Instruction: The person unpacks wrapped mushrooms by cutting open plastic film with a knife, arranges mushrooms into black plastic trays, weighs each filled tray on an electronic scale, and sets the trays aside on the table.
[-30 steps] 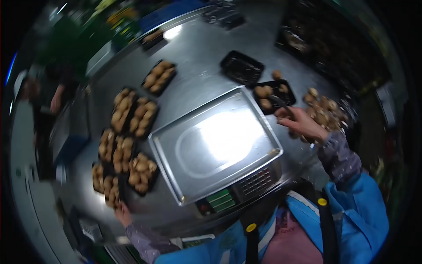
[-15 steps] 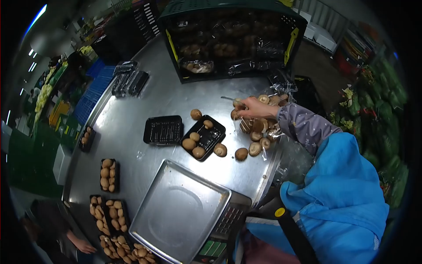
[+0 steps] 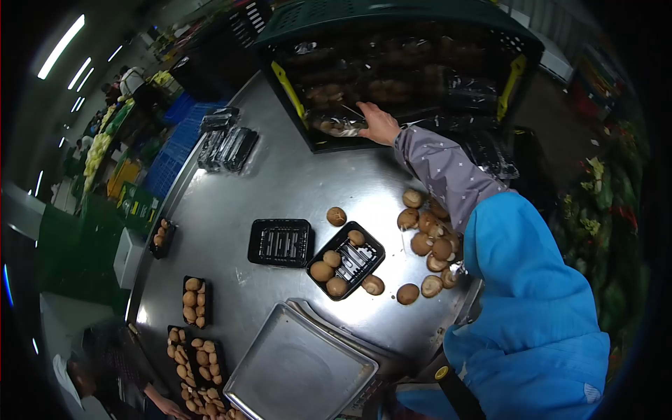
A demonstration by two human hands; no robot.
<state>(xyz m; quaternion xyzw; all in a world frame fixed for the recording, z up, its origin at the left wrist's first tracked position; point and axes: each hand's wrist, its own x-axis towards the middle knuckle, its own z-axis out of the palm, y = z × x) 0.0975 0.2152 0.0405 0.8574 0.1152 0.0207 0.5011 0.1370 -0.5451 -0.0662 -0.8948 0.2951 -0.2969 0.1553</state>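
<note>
1. Currently, right hand [image 3: 380, 126] is at the open front of the dark crate [image 3: 306, 133], beside a film-wrapped pack [image 3: 339, 128]; well apart from the loose mushrooms [image 3: 442, 248].
2. Hand state: thumb and fingers parted, fingertips by the film. Cannot tell if they pinch it. Thin pale line near the fingertips, blade or film edge unclear.
3. Left hand: out of view, state unknown.
4. Part-filled tray [image 3: 373, 261]: on the tabletop [image 3: 210, 241], tilted in plan, four mushrooms inside, slatted base showing. Nobody's hand on it.
5. Empty black tray [image 3: 281, 242] just beside it. One mushroom [image 3: 336, 215] sits off the far side, another [image 3: 373, 284] by the near edge.
6. Meaning, as judged: reach is about the crate's packs, so tray filling looks incomplete and unattended.
7. Filled trays [image 3: 194, 302] along the left; metal pan [image 3: 301, 371] between them and the wearer. Another person's hand [image 3: 166, 406] shows at lower left, apart from the wearer's.
</note>
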